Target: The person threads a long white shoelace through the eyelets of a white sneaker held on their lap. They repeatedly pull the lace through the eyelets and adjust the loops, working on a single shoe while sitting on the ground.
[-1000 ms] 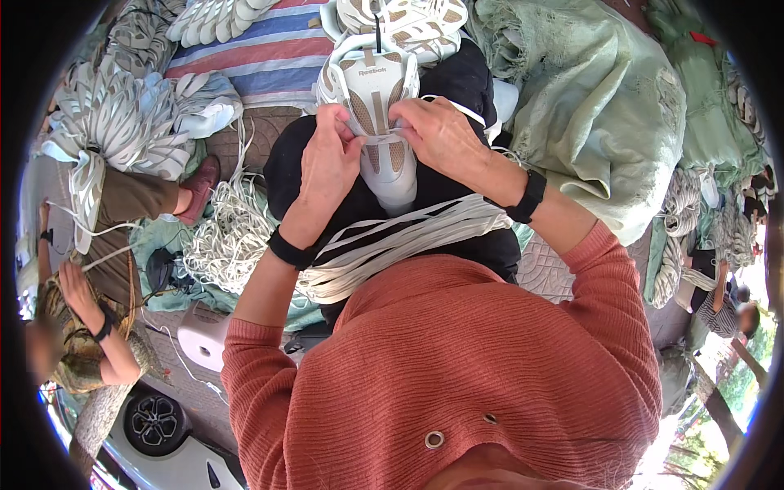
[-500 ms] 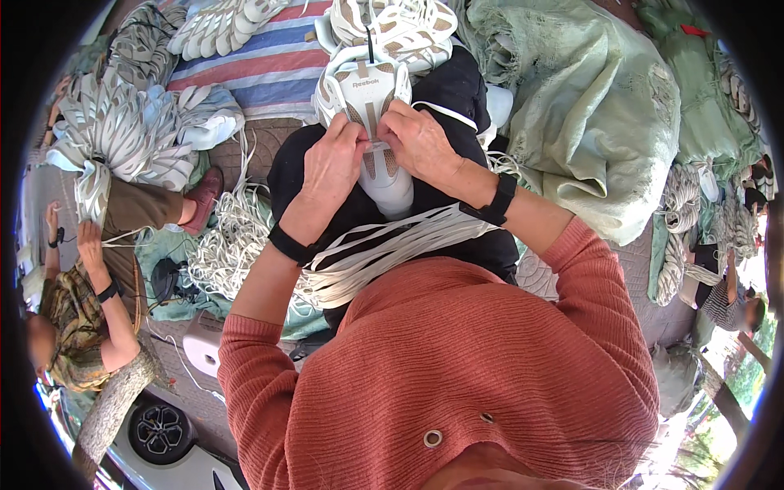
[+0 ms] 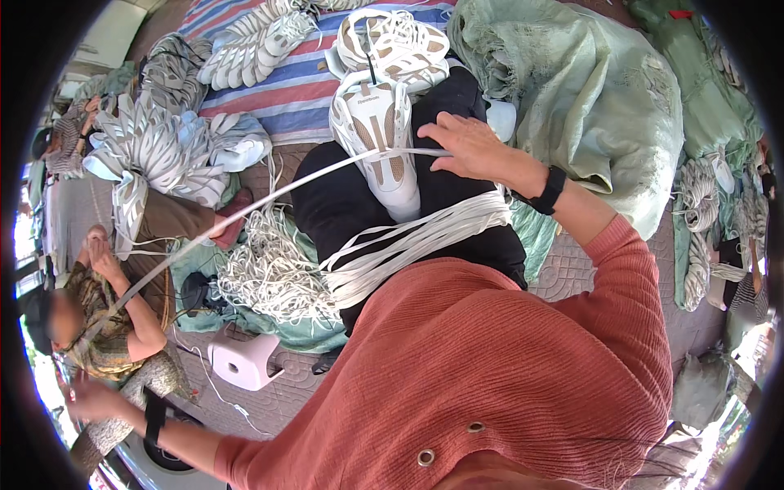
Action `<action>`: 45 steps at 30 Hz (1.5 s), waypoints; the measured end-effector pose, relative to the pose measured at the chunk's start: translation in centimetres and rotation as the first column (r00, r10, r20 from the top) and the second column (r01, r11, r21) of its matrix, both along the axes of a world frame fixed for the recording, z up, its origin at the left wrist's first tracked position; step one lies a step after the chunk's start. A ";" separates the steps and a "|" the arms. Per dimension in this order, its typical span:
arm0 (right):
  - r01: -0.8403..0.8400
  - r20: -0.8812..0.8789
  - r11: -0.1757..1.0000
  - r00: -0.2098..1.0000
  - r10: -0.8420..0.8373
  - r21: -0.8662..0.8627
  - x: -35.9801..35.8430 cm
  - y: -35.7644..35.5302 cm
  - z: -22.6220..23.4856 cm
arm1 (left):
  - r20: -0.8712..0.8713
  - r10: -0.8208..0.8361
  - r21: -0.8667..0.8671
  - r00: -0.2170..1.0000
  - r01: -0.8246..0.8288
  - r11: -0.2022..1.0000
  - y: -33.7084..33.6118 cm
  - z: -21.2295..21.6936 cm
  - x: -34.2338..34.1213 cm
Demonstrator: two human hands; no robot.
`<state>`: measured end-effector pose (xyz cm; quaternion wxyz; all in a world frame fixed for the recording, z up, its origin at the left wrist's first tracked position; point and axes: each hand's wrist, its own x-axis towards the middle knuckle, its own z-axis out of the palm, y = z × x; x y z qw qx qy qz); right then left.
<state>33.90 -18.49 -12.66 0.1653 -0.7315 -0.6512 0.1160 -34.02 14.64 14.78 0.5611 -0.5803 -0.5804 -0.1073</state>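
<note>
A white and tan sneaker upper (image 3: 374,110) rests on my lap, its narrow end toward me. A flat white shoelace (image 3: 269,198) crosses its front and stretches tight to the lower left. My left hand (image 3: 98,402), blurred, is far out at that side, closed at the lace's far end. Beside the upper, my right hand (image 3: 472,149) pinches the lace's short end, some fingers raised. A hank of white laces (image 3: 425,241) lies across my thighs. More white and tan uppers (image 3: 392,45) sit just beyond the one on my lap.
Loose laces (image 3: 273,269) are heaped at my left, near a pink stool (image 3: 238,359). A seated person (image 3: 114,318) is there, beside fanned-out uppers (image 3: 155,151). A striped sheet (image 3: 286,98) lies ahead; a large pale green sack (image 3: 572,98) stands at right.
My left hand has swung from the upper far out to the lower left, drawing the lace out long. My right hand has moved slightly right, off the upper.
</note>
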 end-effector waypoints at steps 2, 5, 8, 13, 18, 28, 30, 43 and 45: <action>-0.063 0.093 0.996 0.994 0.057 0.068 -0.2 -0.7 -1.3 | 0.072 0.131 0.052 0.989 -0.135 0.989 -1.1 5.1 -9.1; -0.130 0.117 0.985 0.986 0.117 0.109 -1.2 -1.3 -1.5 | 0.703 -0.397 0.093 0.590 0.478 0.874 -3.1 6.7 -16.2; -0.154 -0.882 0.955 0.443 -0.163 -0.255 0.3 -1.1 1.0 | 0.894 -0.305 0.018 0.327 0.655 0.755 -5.8 7.8 -21.1; 0.429 -0.953 0.903 0.264 -0.151 -0.024 11.8 -11.6 13.5 | 0.945 -0.277 -0.008 0.173 0.861 0.509 -5.5 -3.8 -0.9; 0.533 -0.899 0.781 0.429 0.084 0.327 25.2 -28.4 22.8 | 0.379 0.697 0.644 -0.609 0.714 0.275 -4.1 -8.6 22.5; 0.476 -0.541 0.781 0.813 -0.216 0.404 16.4 -18.4 30.8 | 0.450 0.870 0.598 -0.199 0.791 -0.128 -10.2 -12.3 51.3; -0.035 -0.639 0.940 0.725 0.257 0.338 12.9 -10.8 26.9 | 0.518 0.836 0.591 -0.180 0.782 -0.197 -14.8 -10.6 55.5; -0.105 -0.880 0.972 0.414 0.234 0.209 5.2 10.4 16.5 | 0.577 0.782 0.437 -0.237 0.898 -0.051 -10.4 -16.7 57.2; -0.045 -0.966 0.983 0.181 0.183 0.177 4.6 10.2 16.9 | 0.537 0.784 0.495 -0.312 0.869 0.007 -9.0 -17.6 55.3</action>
